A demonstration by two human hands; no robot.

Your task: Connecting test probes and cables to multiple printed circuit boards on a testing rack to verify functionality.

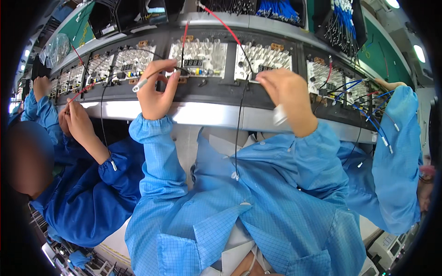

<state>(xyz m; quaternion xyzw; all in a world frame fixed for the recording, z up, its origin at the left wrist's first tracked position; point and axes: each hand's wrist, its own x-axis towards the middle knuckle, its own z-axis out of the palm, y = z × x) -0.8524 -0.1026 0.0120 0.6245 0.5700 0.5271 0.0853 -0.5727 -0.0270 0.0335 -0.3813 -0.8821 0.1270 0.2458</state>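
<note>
Wire is pinched by left hand, grip of right hand unclear, lead crossing circuit board.

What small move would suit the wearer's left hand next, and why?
Probably guide the loose end of its black wire downward, clear of the left hand: the wire curls across that hand, its pale connector off to the side, while the dark wire at the neighbouring board hangs past the front rail.
</note>
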